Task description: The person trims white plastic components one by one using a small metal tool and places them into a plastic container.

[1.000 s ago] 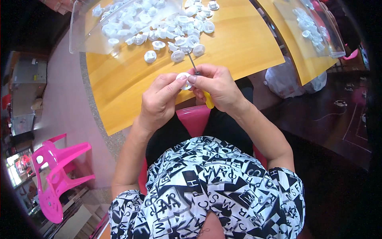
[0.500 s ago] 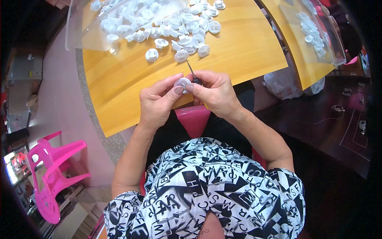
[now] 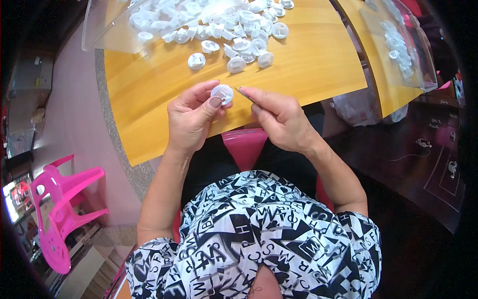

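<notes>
The white cap (image 3: 222, 93) sits pinched between thumb and fingers of the left hand (image 3: 191, 118), above the near edge of the desk (image 3: 303, 65). Half a second ago both hands met over it; now the right hand (image 3: 279, 117) has drawn slightly aside, closed on a thin tool (image 3: 245, 94) whose tip points at the cap, so the work on this piece looks paused or just finished. The tool's handle is hidden in the fist. The heap of caps (image 3: 224, 25) is cut off at the top.
</notes>
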